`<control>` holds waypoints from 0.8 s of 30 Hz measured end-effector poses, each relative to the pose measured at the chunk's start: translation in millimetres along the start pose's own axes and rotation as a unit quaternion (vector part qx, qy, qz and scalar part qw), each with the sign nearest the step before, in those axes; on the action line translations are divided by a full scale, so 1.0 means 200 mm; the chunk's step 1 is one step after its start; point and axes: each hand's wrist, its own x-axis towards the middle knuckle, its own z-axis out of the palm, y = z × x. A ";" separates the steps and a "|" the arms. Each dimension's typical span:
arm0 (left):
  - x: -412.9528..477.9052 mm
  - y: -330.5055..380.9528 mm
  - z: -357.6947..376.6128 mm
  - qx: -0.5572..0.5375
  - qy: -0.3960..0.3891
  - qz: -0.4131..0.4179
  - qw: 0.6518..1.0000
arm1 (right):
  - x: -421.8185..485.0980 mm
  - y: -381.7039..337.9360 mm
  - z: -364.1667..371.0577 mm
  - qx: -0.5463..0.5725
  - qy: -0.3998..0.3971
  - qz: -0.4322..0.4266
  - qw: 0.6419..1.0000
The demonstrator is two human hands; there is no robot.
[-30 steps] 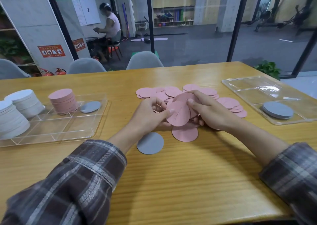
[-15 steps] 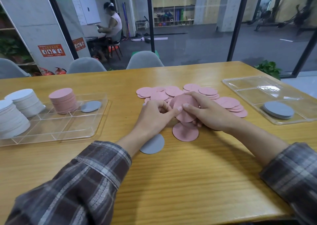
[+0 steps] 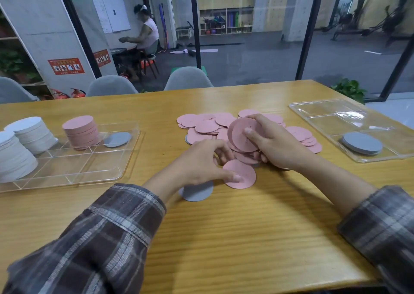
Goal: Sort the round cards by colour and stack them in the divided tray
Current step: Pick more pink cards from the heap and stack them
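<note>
At the middle of the light wooden table (image 3: 224, 237), a loose pile of pink round cards (image 3: 206, 126) is spread out, and the gathering step is judged to be in hand. A small bundle of pink cards (image 3: 245, 134) is held tilted up over the right part of the pile. It is clamped by the right hand (image 3: 277, 146), with the thumb laid across its near face and the fingers curled behind. The left hand (image 3: 201, 162) is set just to the left, fingers bent towards the pile. Its thumb tip is laid on a single pink card (image 3: 244, 173) lying flat at the pile's near edge; whether that card is pinched or only touched cannot be told. A lone grey round card (image 3: 197, 194) is partly hidden under the left wrist.

At the far left, a clear divided plastic tray (image 3: 74, 170) is seen with a stack of pink cards (image 3: 80, 131), a grey card (image 3: 117, 139) in the compartment to its right, and stacks of white round cards (image 3: 29, 130) at its left end. At the right, a second clear tray (image 3: 324, 114) holds a low stack of grey cards (image 3: 361, 143).

Many pink cards are not yet trayed. The next move is thought to call for the flat pink card to be lifted by its edge and squared onto the bundle. The bundle would then be carried to the pink stack at the left. Thin cards may fan or slip from a loose hold.
</note>
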 end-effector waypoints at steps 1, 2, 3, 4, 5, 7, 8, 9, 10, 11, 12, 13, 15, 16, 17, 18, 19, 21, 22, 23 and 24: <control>0.00 -0.01 -0.02 -0.020 -0.011 -0.002 1.000 | 0.00 0.00 0.00 -0.004 0.004 0.000 1.000; 0.00 -0.01 -0.04 -0.039 -0.017 -0.006 0.999 | 0.00 0.00 0.00 -0.003 0.006 0.001 1.000; 0.00 -0.02 -0.06 -0.061 -0.020 -0.010 0.998 | 0.01 0.01 0.00 0.002 0.007 0.001 1.000; 0.00 -0.02 -0.08 -0.088 -0.018 -0.013 0.996 | 0.01 0.01 0.00 0.010 0.006 0.002 1.000; 0.00 -0.02 -0.09 -0.121 -0.013 -0.017 0.992 | 0.01 0.01 0.00 0.020 0.004 0.004 1.000; 0.00 -0.02 -0.10 -0.181 0.008 -0.023 0.983 | 0.01 0.02 0.01 0.046 0.000 0.009 0.999; 0.00 -0.02 -0.10 -0.202 0.023 -0.022 0.979 | 0.02 0.02 0.01 0.057 -0.002 0.010 0.998; 0.01 -0.02 -0.10 -0.223 0.038 -0.019 0.974 | 0.02 0.02 0.01 0.069 -0.006 0.013 0.998; 0.01 -0.01 -0.09 -0.243 0.054 -0.015 0.968 | 0.02 0.03 0.01 0.085 -0.013 0.018 0.996; 0.01 -0.01 -0.08 -0.259 0.072 -0.014 0.963 | 0.02 0.03 0.01 0.103 -0.020 0.023 0.994; 0.01 0.00 -0.07 -0.271 0.089 -0.013 0.958 | 0.02 0.03 0.01 0.121 -0.027 0.028 0.992; 0.02 0.00 -0.05 -0.279 0.103 -0.014 0.955 | 0.02 0.03 0.02 0.135 -0.033 0.032 0.990; 0.02 0.01 -0.03 -0.288 0.122 -0.019 0.950 | 0.01 0.01 0.02 0.148 -0.044 0.032 0.987; 0.02 0.02 -0.01 -0.289 0.127 -0.020 0.949 | 0.01 0.00 0.02 0.145 -0.051 0.028 0.988; 0.03 0.02 0.00 -0.285 0.135 -0.019 0.949 | 0.00 0.00 0.02 0.133 -0.056 0.022 0.989; 0.03 0.02 0.01 -0.276 0.144 -0.017 0.950 | 0.00 -0.01 0.02 0.119 -0.060 0.016 0.991; 0.03 0.02 0.01 -0.267 0.151 -0.014 0.952 | 0.00 -0.01 0.02 0.109 -0.063 0.010 0.992; 0.02 0.04 0.03 -0.255 0.159 -0.005 0.954 | 0.00 -0.01 0.03 0.106 -0.068 0.002 0.992; 0.02 0.04 0.03 -0.250 0.160 -0.002 0.955 | 0.00 0.00 0.03 0.101 -0.070 -0.003 0.992; 0.02 0.05 0.04 -0.241 0.161 0.000 0.957 | 0.00 0.00 0.03 0.092 -0.068 -0.007 0.993; 0.03 0.05 0.05 -0.221 0.165 0.002 0.961 | 0.00 0.00 0.02 0.084 -0.060 -0.008 0.995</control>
